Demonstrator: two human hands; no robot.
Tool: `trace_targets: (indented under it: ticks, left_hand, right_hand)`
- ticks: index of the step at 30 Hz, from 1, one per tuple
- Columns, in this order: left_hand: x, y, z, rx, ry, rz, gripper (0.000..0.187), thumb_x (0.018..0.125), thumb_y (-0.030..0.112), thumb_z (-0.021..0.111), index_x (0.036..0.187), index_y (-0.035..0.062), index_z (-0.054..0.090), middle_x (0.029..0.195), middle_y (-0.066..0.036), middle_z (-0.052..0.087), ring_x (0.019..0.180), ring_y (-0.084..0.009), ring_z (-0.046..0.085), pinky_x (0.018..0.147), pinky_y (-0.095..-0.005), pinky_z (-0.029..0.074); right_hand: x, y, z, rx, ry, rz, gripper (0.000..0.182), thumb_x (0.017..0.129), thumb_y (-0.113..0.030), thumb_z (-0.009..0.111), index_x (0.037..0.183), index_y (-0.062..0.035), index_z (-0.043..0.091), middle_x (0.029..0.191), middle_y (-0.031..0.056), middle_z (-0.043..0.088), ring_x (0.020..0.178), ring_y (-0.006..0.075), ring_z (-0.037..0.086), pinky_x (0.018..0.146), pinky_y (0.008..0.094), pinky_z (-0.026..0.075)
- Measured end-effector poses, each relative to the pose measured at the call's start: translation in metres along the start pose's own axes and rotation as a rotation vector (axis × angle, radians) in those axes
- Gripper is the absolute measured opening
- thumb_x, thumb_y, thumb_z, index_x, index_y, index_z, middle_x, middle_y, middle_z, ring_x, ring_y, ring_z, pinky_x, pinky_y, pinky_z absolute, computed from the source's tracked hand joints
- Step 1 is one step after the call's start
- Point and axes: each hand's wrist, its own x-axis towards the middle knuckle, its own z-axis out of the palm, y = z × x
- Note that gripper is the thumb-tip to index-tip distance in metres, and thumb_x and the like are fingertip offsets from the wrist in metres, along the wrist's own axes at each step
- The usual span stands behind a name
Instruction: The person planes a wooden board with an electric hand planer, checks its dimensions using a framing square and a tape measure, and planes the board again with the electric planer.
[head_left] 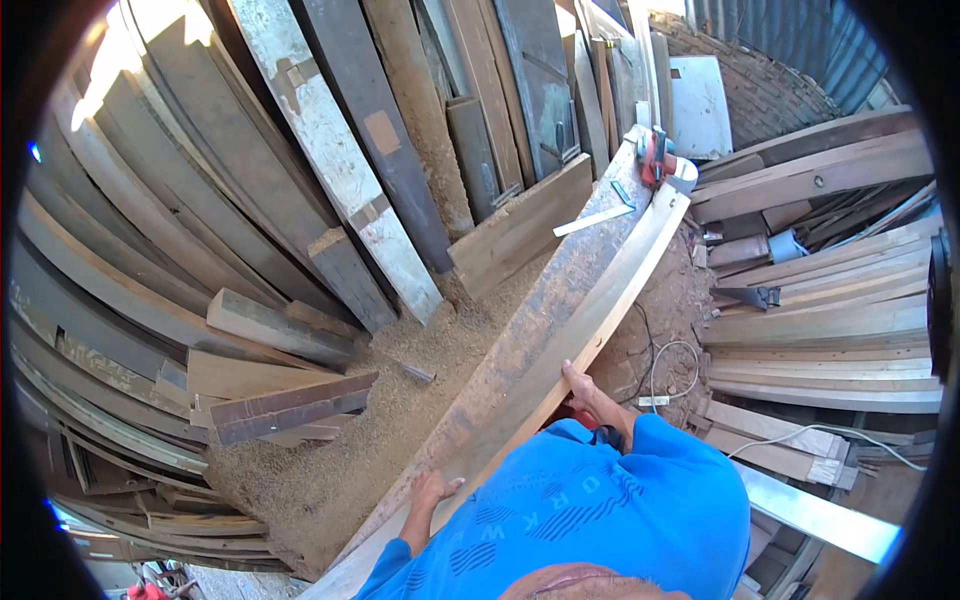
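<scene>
The long plank (588, 325) runs from two o'clock to seven. At five, the blue shirt (620, 505) perhaps reads "WORK". A red power tool (655, 162) sits at two. The right hand (592, 395) grasps the plank's edge; I cannot tell whether the left hand (430, 492) grips.

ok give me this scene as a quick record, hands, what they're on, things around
left hand: resting by the long board
right hand: at the board's near edge, fingers partly hidden
long board: lying along a rough beam
far end: red tool
on beam: white-bladed, blue-handled tool
ground: sawdust
right side: stacked timber
</scene>
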Motion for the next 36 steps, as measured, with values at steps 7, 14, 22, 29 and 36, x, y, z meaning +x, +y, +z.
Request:
trace_targets:
  ticks: [7, 14, 22, 29, 36]
  left_hand:
    - [0.016, 0.059, 0.011, -0.32, 0.404, 0.255, 0.075, 0.085, 0.052, 0.071, 0.14, 0.0032, 0.055, 0.136, -0.024, 0.059, 0.135, -0.0407, 0.048, 0.114, -0.0456, 0.039]
    - [-0.013, 0.129, 0.009, -1.033, -0.294, 0.657, 0.054, 0.101, 0.044, 0.056, 0.133, 0.0007, 0.062, 0.131, -0.017, 0.065, 0.121, -0.026, 0.06, 0.104, -0.0391, 0.045]
    - [-0.022, 0.181, 0.005, -1.344, -0.455, 0.539, 0.055, 0.104, 0.047, 0.049, 0.123, -0.0005, 0.067, 0.114, -0.013, 0.072, 0.102, -0.0224, 0.067, 0.093, -0.0397, 0.051]
    - [-0.007, 0.244, -0.015, -1.163, -0.605, 0.523, 0.053, 0.105, 0.047, 0.047, 0.12, 0.0006, 0.068, 0.106, -0.012, 0.074, 0.096, -0.0211, 0.068, 0.091, -0.0403, 0.052]
    - [0.045, 0.344, -0.037, -1.477, -0.37, 0.49, 0.046, 0.104, 0.041, 0.05, 0.121, -0.0011, 0.06, 0.095, -0.016, 0.074, 0.083, -0.0236, 0.07, 0.078, -0.0361, 0.056]
  right_hand:
    - [-0.01, -0.003, 0.0, -0.035, -0.026, 0.059, 0.059, 0.097, -0.052, 0.062, 0.142, -0.0161, 0.049, 0.14, 0.0098, 0.056, 0.13, 0.0338, 0.051, 0.108, 0.0651, 0.038]
    - [0.02, 0.001, -0.006, 0.028, -0.025, 0.051, 0.065, 0.096, -0.049, 0.064, 0.145, -0.0101, 0.045, 0.147, 0.0126, 0.051, 0.13, 0.0356, 0.052, 0.107, 0.0663, 0.038]
    - [0.063, -0.066, -0.042, 0.136, 0.093, -0.232, 0.07, 0.096, -0.045, 0.065, 0.143, 0.0035, 0.046, 0.138, 0.019, 0.057, 0.119, 0.0324, 0.061, 0.101, 0.0498, 0.05]
    - [0.066, -0.13, -0.071, 0.146, 0.164, -0.202, 0.058, 0.096, -0.034, 0.067, 0.134, 0.0057, 0.049, 0.132, 0.0174, 0.059, 0.118, 0.0323, 0.059, 0.099, 0.0536, 0.05]
    - [0.075, -0.23, -0.126, 0.255, 0.045, -0.145, 0.076, 0.094, -0.036, 0.068, 0.145, 0.0069, 0.032, 0.143, 0.0213, 0.051, 0.13, 0.0374, 0.051, 0.11, 0.0635, 0.032]
